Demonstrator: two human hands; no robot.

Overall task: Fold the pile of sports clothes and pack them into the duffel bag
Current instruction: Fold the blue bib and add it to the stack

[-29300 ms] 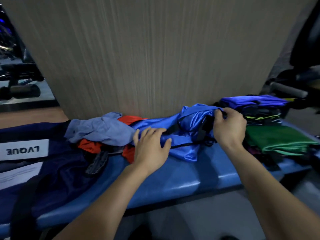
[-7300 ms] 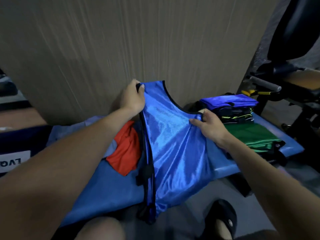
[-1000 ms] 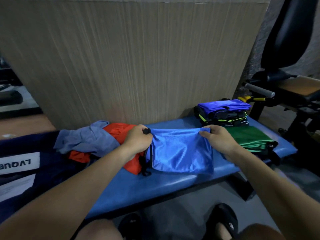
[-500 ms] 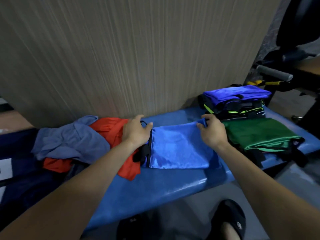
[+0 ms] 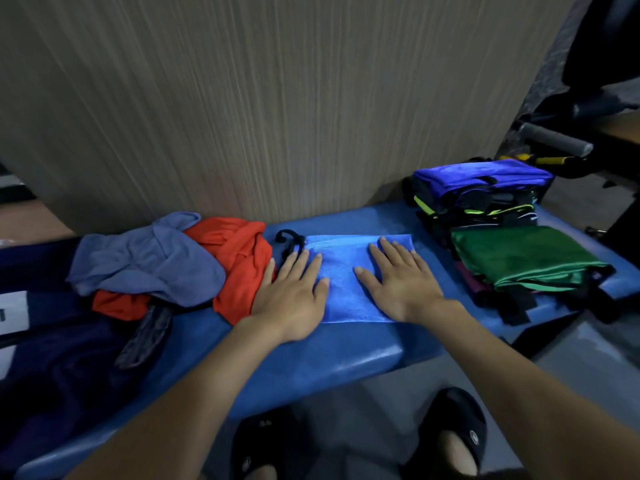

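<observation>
A shiny blue vest [image 5: 343, 271] lies folded into a flat rectangle on the blue padded bench [image 5: 329, 355]. My left hand [image 5: 294, 292] and my right hand [image 5: 398, 278] both rest flat on it, fingers straight and spread. Left of it lie unfolded clothes: an orange garment [image 5: 242, 258] and a grey-blue garment [image 5: 145, 261]. On the right sit folded pieces: a green one [image 5: 519, 258] in front, and behind it a stack topped by a purple-blue one [image 5: 481, 174]. The dark navy duffel bag [image 5: 52, 358] lies at the far left.
A wood-grain wall panel [image 5: 259, 98] rises directly behind the bench. Gym equipment with a grey padded bar [image 5: 554, 140] stands at the right. My feet in black sandals [image 5: 450, 434] are on the grey floor below the bench edge.
Both hands let go of the vest's top corners and now lie flat, pressing on the folded vest. The view has tilted slightly downward.
</observation>
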